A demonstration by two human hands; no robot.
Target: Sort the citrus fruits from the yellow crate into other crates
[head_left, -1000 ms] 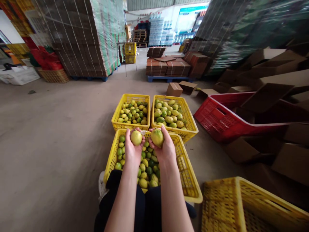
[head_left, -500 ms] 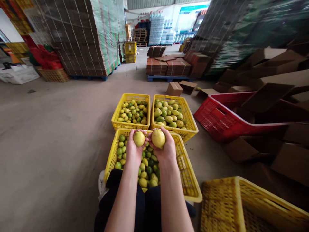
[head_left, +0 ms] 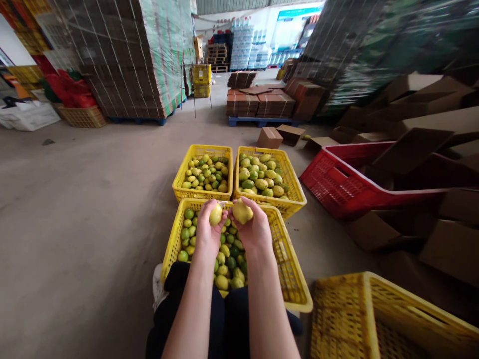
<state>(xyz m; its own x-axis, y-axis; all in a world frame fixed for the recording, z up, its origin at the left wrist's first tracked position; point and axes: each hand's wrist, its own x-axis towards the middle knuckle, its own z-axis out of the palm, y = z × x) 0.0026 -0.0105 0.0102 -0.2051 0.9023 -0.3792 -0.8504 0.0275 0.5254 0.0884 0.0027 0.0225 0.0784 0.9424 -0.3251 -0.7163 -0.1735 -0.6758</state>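
L grip [head_left: 208, 227]: closed on 1 yellow fruit, the L fruit [head_left: 215, 215], thumb on top, fingers curled under. R grip [head_left: 256, 228]: closed on 1 larger yellow-green fruit, the R fruit [head_left: 242, 212], thumb across its upper R side. Both grips raised side by side, fingertips nearly meeting btwn the 2 fruits; can't tell if they touch. The fruits themselves are apart.

Pos.: both fruits held above the far part of the near crate [head_left: 290, 254], yellow plastic w/ slotted walls. Its contents: loose green & yellow fruit [head_left: 221, 283], visible L of my forearms & btwn them. R end of crate shows bare slotted wall.

Beyond its far rim, 2 more yellow crates side by side: far L crate [head_left: 182, 167] w/ smaller mixed fruit, far R crate [head_left: 296, 179] w/ larger yellow & green fruit.

To my R: red crate [head_left: 327, 187] w/ cardboard in it, open cartons [head_left: 374, 232] adj. Lower R: yellow side crate [head_left: 339, 319], partly in view. All crates on concrete floor [head_left: 93, 209]. Fwd, past the crates: small carton [head_left: 268, 138], then flat cardboard bundles [head_left: 277, 105] on blue pallet [head_left: 262, 121].
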